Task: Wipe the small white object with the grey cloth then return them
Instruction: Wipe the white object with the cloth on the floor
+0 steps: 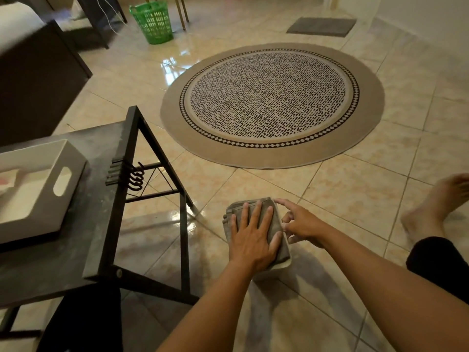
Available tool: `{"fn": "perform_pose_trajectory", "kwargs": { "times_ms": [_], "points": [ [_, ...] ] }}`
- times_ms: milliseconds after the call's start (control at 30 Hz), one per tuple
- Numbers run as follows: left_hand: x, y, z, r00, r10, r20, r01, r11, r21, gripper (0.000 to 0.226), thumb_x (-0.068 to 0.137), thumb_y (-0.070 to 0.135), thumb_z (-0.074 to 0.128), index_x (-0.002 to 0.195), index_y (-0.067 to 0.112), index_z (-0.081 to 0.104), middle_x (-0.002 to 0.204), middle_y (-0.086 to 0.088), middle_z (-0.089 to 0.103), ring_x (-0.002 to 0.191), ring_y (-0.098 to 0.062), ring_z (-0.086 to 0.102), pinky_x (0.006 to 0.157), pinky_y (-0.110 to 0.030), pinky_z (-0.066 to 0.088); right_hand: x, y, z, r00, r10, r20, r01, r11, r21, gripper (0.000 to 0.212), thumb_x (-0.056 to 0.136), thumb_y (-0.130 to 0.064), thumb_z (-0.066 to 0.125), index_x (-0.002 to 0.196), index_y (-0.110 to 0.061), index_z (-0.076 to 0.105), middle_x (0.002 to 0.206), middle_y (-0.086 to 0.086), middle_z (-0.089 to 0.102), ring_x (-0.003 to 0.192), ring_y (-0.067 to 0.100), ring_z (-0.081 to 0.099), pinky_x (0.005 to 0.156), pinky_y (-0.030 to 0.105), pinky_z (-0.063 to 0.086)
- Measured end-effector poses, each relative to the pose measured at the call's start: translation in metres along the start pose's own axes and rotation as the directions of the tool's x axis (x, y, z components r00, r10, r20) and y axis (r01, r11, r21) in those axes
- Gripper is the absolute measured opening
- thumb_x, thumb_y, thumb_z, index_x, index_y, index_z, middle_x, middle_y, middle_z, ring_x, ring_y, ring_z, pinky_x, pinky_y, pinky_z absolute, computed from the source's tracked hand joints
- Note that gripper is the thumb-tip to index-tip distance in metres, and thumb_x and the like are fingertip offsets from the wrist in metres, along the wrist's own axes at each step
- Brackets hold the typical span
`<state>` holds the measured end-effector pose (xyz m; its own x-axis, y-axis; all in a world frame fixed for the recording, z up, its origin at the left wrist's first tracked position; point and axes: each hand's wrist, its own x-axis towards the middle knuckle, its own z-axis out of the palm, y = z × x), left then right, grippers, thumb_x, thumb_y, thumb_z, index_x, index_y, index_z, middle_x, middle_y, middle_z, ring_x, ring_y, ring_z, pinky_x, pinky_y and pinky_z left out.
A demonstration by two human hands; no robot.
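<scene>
The grey cloth lies folded over the small white object on the tiled floor. Only a thin white rim of the object shows, at the cloth's lower right corner. My left hand lies flat on the cloth with its fingers spread and presses down on it. My right hand is at the right edge. Its fingertips pinch the side of the white object, and the index finger points at the cloth's far corner.
A black metal-framed table stands close on the left with a white tray on it. A round patterned rug lies ahead, with a green basket and a grey mat beyond. A bare foot rests at the right.
</scene>
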<state>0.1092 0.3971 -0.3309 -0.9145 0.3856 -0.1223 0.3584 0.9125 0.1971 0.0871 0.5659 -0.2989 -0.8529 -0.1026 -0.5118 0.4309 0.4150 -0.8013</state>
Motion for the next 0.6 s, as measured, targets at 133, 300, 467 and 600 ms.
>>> {"fn": "perform_pose_trajectory", "kwargs": {
  "times_ms": [133, 300, 467, 600],
  "points": [
    [-0.008, -0.005, -0.002, 1.0, -0.007, 0.006, 0.007, 1.0, -0.002, 0.07, 0.098, 0.062, 0.016, 0.155, 0.033, -0.01, 0.162, 0.003, -0.022, 0.147, -0.025, -0.026, 0.117, -0.053, -0.014, -0.001, 0.0, 0.002, 1.0, -0.007, -0.002, 0.007, 1.0, 0.001, 0.076, 0.091, 0.008, 0.055, 0.147, -0.039, 0.035, 0.087, 0.01, 0.055, 0.072, 0.02, 0.061, 0.069, 0.04, 0.061],
    [0.001, 0.003, -0.002, 0.999, 0.039, 0.015, -0.039, 0.999, 0.015, 0.065, 0.099, 0.057, 0.015, 0.155, 0.034, -0.01, 0.163, 0.004, -0.02, 0.147, -0.024, -0.025, 0.118, -0.053, -0.012, -0.002, -0.001, 0.001, 1.0, -0.003, 0.011, 0.002, 1.0, 0.009, 0.079, 0.089, 0.012, 0.051, 0.148, -0.036, 0.033, 0.087, 0.009, 0.053, 0.076, 0.021, 0.06, 0.074, 0.045, 0.06],
    [-0.011, -0.006, -0.001, 0.999, -0.031, 0.01, 0.031, 0.999, -0.007, 0.067, 0.098, 0.058, 0.013, 0.155, 0.033, -0.012, 0.162, 0.002, -0.023, 0.146, -0.024, -0.027, 0.118, -0.051, -0.014, -0.003, 0.0, 0.001, 1.0, -0.008, 0.002, 0.008, 1.0, 0.01, 0.077, 0.09, 0.008, 0.057, 0.149, -0.037, 0.033, 0.092, 0.012, 0.056, 0.079, 0.021, 0.063, 0.073, 0.044, 0.063],
    [-0.007, 0.011, 0.002, 1.0, 0.01, 0.022, -0.01, 1.0, 0.005, 0.066, 0.099, 0.055, 0.014, 0.156, 0.031, -0.01, 0.163, 0.002, -0.019, 0.147, -0.024, -0.026, 0.119, -0.053, -0.009, -0.001, -0.002, 0.001, 1.0, 0.008, 0.014, -0.008, 1.0, 0.008, 0.081, 0.087, 0.013, 0.052, 0.148, -0.037, 0.033, 0.091, 0.011, 0.055, 0.079, 0.021, 0.061, 0.073, 0.045, 0.063]
  ]
}}
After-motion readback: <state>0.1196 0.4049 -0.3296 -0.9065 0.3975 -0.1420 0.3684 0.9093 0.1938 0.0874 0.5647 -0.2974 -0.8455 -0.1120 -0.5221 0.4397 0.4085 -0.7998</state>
